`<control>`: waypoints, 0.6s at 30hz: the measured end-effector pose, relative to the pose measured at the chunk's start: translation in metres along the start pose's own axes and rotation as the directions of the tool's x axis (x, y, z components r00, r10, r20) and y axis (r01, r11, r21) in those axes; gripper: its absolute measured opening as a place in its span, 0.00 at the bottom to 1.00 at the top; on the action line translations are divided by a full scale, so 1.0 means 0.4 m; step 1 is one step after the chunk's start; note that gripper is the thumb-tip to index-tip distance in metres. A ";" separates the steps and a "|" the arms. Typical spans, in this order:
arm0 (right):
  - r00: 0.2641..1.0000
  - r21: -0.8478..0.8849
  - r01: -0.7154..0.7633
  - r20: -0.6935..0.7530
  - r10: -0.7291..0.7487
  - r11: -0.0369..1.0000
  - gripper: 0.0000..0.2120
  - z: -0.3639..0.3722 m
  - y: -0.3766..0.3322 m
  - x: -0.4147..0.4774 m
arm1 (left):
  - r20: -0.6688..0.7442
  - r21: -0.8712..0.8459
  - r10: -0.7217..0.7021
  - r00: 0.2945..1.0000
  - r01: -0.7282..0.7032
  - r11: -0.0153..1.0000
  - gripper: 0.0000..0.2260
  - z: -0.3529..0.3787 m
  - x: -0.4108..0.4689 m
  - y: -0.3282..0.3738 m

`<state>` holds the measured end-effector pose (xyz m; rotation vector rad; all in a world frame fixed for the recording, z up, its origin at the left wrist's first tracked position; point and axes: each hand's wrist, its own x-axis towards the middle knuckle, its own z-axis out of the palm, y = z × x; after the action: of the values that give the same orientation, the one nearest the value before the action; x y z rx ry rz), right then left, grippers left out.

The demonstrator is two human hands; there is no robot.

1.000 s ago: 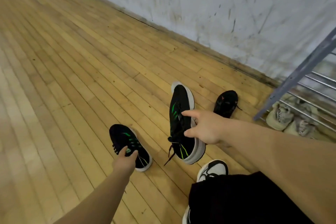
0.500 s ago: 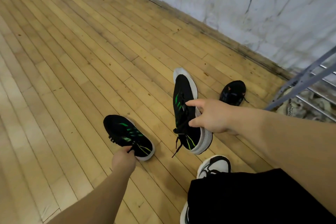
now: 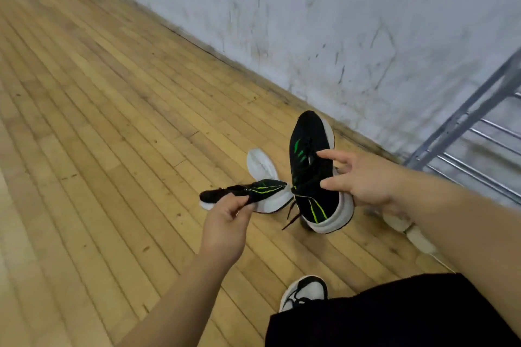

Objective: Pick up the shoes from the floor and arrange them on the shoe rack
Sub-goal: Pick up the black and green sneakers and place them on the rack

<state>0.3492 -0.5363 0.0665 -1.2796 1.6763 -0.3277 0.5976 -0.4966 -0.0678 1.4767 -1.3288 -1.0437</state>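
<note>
Both shoes up, rack at your 2 o'clock

Your left hand pinches the soft collar of the black knit sneaker with green stripes and white sole, which hangs on its side above the pale wooden plank floor, sole turned away. Your right hand clasps its upright black-and-green mate at mid-upper, toe to 12 o'clock. Both look light and floppy; grip the stiffer heel or sole edge, and mind the dangling laces. The grey metal shoe rack stands against the wall.
</note>
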 end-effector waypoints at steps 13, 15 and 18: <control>0.941 0.591 0.053 -0.301 0.158 0.805 0.21 -0.382 0.274 -0.460 | 0.461 -0.121 0.290 0.839 -0.264 0.957 0.07 0.213 -0.016 0.441; 0.941 0.587 0.032 -0.290 0.174 0.809 0.21 -0.392 0.340 -0.506 | 0.530 -0.120 0.318 0.786 -0.302 0.946 0.06 0.242 -0.026 0.479; 0.940 0.598 -0.005 -0.270 0.208 0.801 0.20 -0.387 0.442 -0.542 | 0.627 -0.076 0.328 0.707 -0.363 0.929 0.06 0.278 -0.038 0.538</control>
<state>0.1160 -0.3284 0.1347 -0.6746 1.7109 -0.9570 0.4319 -0.5004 0.1095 0.8534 -2.0317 -1.3099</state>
